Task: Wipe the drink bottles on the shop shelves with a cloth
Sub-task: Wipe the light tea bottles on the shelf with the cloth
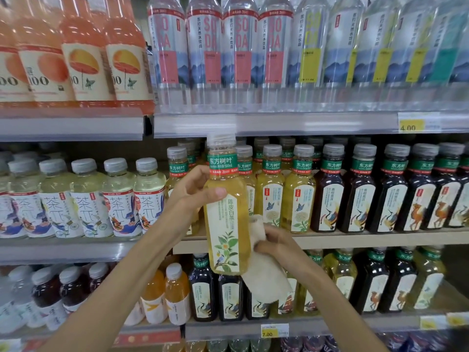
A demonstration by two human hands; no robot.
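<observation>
held bottle (227, 224), cloth (266, 278); shelf bottles (299, 194) crowd behind.

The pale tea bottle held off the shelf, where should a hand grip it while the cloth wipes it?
Probably at the shoulder, just under the green neck band, coming from the left, as the left hand does. The tea bottle is held upright and narrows there, which leaves its lower body free for the cloth in the right hand.
</observation>
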